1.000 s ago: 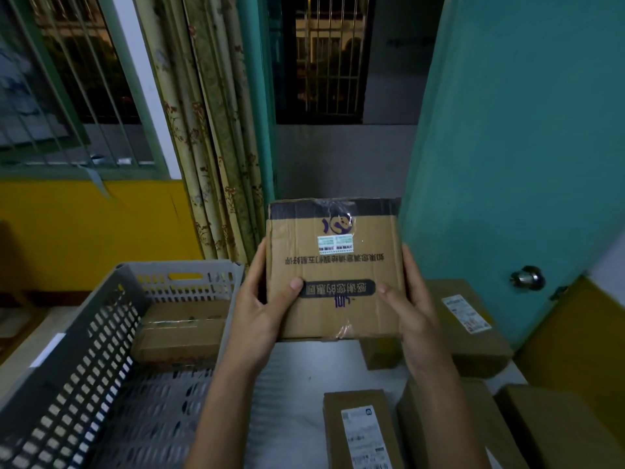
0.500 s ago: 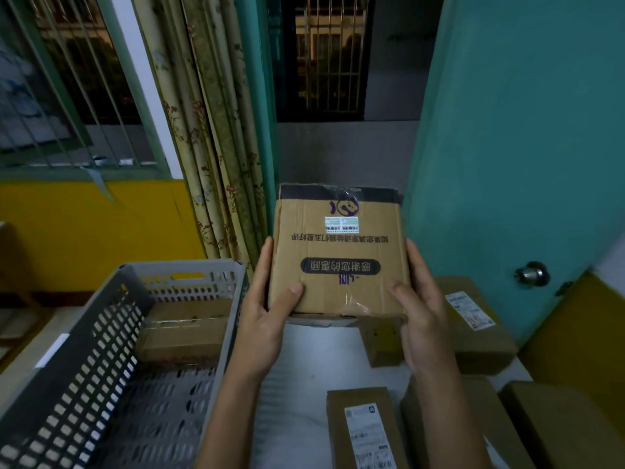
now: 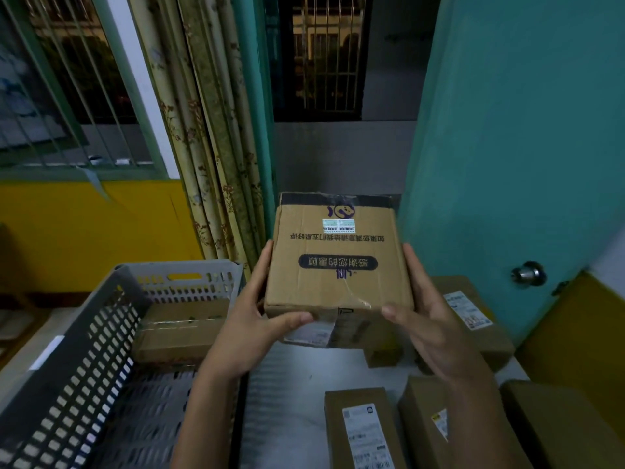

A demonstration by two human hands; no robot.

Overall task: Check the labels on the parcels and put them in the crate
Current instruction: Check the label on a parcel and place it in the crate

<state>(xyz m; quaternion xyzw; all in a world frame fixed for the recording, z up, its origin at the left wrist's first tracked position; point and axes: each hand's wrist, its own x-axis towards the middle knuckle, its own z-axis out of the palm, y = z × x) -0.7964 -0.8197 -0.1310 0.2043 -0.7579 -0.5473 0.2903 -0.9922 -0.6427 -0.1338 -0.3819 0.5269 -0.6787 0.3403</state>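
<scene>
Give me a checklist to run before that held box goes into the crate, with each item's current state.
1. Grip: left hand and right hand both hold the box at its sides: ok.
2. Label read: a white label shows on the near face, too blurred to read: cannot tell.
3. Small sticker on top, print too small: cannot tell.
4. Crate room: one parcel at its far end, near floor bare: ok.
5. Path left: crate wall stands between box and floor, so it needs lifting over: ok.
</scene>
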